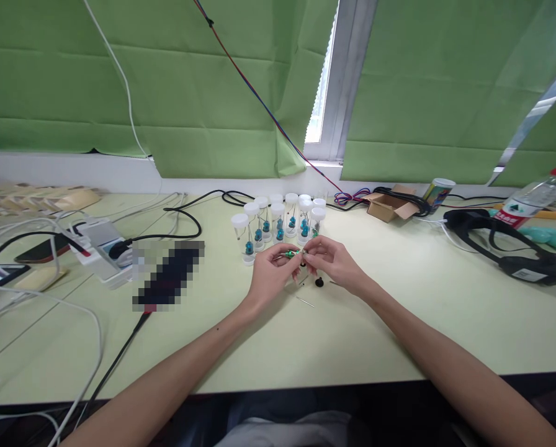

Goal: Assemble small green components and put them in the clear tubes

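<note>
Both of my hands meet over the middle of the table, fingertips almost touching. Pinched in my left hand (272, 274) is a small shiny green metal part (290, 254). The fingers of my right hand (336, 262) close at the right end of that part, around a tiny piece mostly hidden by the fingertips. Just below the hands lie a small black round knob-like part (319, 282) and a thin metal pin (304, 302). Directly behind my hands stand several clear tubes with white caps (239, 221), each with blue-green parts inside.
A pixelated dark object (169, 276) with a cable lies to the left, near a white power strip (102, 243) and tangled cords. At right are an open cardboard box (386, 208), a printed can (439, 194), a black headset (524, 264) and a red-capped bottle (529, 200).
</note>
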`<state>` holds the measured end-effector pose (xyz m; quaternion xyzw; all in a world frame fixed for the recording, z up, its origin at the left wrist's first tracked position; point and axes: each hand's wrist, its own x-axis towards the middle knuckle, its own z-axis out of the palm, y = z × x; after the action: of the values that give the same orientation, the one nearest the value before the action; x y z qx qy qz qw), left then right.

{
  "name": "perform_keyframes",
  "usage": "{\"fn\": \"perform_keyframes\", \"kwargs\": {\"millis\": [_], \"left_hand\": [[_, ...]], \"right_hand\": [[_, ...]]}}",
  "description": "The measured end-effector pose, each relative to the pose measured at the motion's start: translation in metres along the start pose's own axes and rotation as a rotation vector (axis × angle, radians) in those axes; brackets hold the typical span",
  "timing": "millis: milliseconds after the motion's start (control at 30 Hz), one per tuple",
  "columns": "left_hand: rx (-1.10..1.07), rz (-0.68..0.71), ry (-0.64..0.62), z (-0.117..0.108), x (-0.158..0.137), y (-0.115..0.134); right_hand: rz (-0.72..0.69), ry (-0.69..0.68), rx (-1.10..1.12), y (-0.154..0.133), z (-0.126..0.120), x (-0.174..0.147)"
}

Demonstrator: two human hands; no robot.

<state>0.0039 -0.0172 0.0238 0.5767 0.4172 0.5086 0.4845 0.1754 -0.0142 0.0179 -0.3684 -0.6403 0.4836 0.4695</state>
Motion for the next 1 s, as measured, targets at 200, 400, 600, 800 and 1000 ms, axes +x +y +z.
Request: {"fn": "perform_keyframes", "kwargs": {"millis": [200,400,600,800,1000], "left_hand": [[0.002,-0.008,-0.027,-0.0011,-0.0013,0.0014],[0.014,0.01,-0.038,-0.0015,0.0001,-0.0021],[0.021,0.026,-0.071,-0.0028,0.0009,-0.006],[0.025,0.033,-0.081,-0.0014,-0.0013,-0.004],[0.017,0.038,-0.058,-0.0007,-0.0013,-0.0051]], "right_hand": [[0.013,0.007,-0.001,0.001,-0.0002,0.0008],[0.038,-0.019,0.004,0.0024,-0.0006,0.0003],[0.046,-0.024,-0.05,0.0032,-0.0019,0.0009],[0.075,-0.011,-0.089,0.0033,-0.0012,0.0011],[0.067,-0.013,-0.088,0.0031,0.0001,0.0015]]}}
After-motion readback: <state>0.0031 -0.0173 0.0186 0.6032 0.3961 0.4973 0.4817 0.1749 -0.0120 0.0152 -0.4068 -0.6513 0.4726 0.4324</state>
